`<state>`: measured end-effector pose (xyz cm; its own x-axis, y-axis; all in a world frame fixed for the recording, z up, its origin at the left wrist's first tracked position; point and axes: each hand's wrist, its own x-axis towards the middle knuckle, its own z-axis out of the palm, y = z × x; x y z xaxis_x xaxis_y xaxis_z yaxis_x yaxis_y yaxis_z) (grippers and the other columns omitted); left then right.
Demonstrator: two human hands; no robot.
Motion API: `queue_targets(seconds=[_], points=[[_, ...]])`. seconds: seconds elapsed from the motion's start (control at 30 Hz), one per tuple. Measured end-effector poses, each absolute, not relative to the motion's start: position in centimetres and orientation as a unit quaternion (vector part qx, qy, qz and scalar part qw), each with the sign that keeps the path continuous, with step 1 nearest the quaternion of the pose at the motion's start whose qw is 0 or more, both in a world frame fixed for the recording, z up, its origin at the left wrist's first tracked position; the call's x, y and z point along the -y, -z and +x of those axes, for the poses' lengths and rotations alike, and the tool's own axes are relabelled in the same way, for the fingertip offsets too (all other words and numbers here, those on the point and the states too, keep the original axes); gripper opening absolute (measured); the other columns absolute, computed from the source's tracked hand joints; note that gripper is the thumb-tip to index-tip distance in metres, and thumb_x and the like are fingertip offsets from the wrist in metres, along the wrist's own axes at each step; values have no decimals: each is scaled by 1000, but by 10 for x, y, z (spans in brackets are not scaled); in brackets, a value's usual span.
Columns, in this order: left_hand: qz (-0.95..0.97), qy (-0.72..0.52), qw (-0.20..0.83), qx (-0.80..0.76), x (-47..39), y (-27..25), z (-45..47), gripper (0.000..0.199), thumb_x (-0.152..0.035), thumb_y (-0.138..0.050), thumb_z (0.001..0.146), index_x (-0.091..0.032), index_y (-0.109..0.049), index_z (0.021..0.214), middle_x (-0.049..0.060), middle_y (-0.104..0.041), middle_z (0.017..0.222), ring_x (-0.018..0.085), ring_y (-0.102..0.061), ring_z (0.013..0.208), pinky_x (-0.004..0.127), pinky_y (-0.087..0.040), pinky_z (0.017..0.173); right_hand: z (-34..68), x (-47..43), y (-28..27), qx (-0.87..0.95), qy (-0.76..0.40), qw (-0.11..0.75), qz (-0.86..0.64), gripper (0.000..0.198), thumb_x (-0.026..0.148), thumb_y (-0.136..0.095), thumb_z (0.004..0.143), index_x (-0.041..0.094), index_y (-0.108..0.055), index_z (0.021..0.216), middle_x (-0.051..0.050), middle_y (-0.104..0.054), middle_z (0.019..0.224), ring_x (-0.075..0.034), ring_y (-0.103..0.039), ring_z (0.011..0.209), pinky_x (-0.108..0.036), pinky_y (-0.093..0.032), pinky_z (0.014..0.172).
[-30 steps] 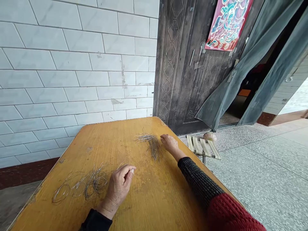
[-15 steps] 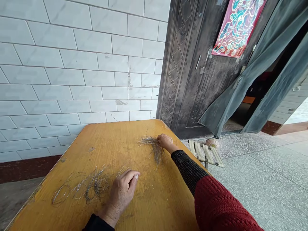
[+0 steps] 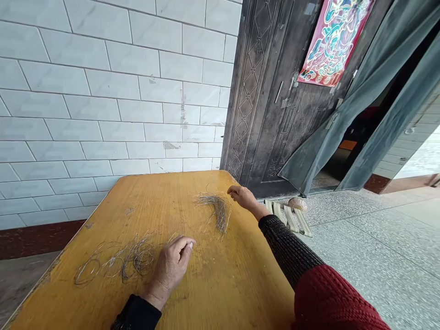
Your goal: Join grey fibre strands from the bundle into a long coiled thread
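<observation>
My left hand [image 3: 170, 266] is closed in a loose fist low over the table, thumb against the index finger. Thin wire strands come out behind its knuckles, and the fingers hide the rest. Just left of it lies a loose tangle of looped thin wires [image 3: 137, 259]. Farther off, my right hand [image 3: 242, 196] is pinched at the right end of a bent bundle of thin metal wires [image 3: 220, 213]. Its fingertips are slightly above the bundle; whatever they pinch is too fine to make out.
Both wire heaps lie on a yellow wooden table [image 3: 165, 197] against a white tiled wall [image 3: 144, 110]. To the right are a dark patterned door [image 3: 264, 114] with a pink poster, a grey-green curtain [image 3: 319, 142] and a low strapped stool [image 3: 290, 217] on the speckled floor.
My right hand has moved right and slightly up, off the wire bundle it was touching. My left hand stays nearly in place, still closed. The view has shifted slightly.
</observation>
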<state>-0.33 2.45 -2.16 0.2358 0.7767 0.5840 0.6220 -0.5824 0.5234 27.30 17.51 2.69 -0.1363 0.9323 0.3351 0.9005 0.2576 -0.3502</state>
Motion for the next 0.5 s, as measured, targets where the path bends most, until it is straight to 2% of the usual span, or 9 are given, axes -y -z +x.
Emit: queue_targets(seconds=[0.23, 0.37, 0.5], points=[[770, -420, 125, -464, -26, 21, -4, 23, -27, -40, 85, -18, -59, 77, 1, -62, 64, 11, -56, 52, 21, -42, 50, 279, -162, -32, 740, -17, 342, -579, 26, 21, -40, 81, 19, -63, 92, 0, -63, 66, -13, -59, 61, -21, -41, 61], [769, -424, 135, -460, -26, 20, -4, 22, -26, -40, 84, -18, -60, 77, 2, -63, 66, 11, -55, 50, 21, -41, 49, 271, -159, -31, 718, 15, 395, -573, 28, 21, -36, 85, 17, -61, 95, -4, -65, 81, -13, -60, 65, -23, -43, 65], [768, -417, 137, -466, -26, 20, -4, 22, -25, -40, 84, -18, -60, 77, 2, -63, 65, 11, -55, 50, 20, -41, 49, 264, -148, -37, 706, 61, 434, -557, 28, 26, -35, 89, 18, -60, 98, -8, -62, 98, -16, -59, 85, -24, -42, 74]])
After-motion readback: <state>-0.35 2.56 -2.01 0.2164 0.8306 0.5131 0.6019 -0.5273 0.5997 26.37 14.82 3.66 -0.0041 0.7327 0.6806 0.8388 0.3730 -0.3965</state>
